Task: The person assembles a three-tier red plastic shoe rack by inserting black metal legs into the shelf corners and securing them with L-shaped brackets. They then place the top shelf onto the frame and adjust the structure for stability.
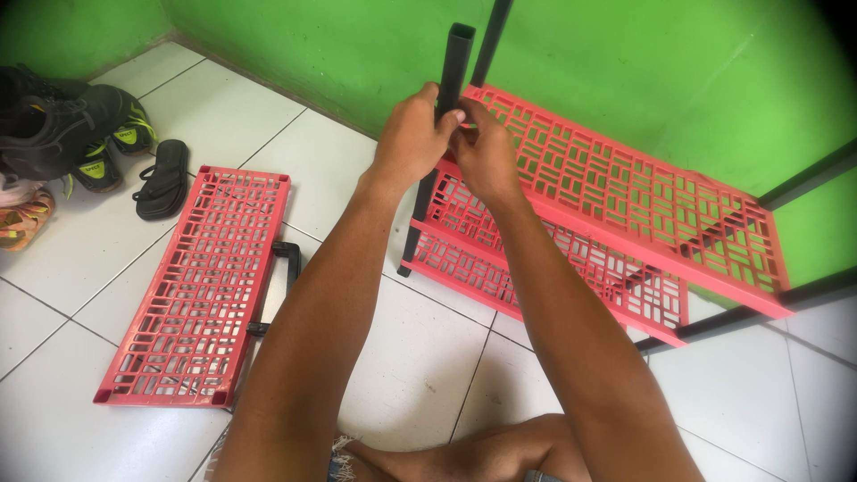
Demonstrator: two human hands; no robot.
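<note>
A half-built rack stands against the green wall: two red lattice shelves, the upper (625, 192) above the lower (544, 268), joined by black posts. Both my hands meet at the near-left corner of the upper shelf. My left hand (411, 138) wraps around a black square tube (455, 62) that rises upright from that corner with its open end at the top. My right hand (482, 152) is closed on the same tube and the shelf corner just beside it. Another black post (491, 40) stands behind the tube.
A loose red lattice shelf (201, 286) lies flat on the white tiled floor at the left, with a black frame piece (284, 268) partly under its right edge. Dark sneakers (62, 134), a black sandal (162, 178) and other shoes sit at the far left. My bent knee (500, 451) is at the bottom.
</note>
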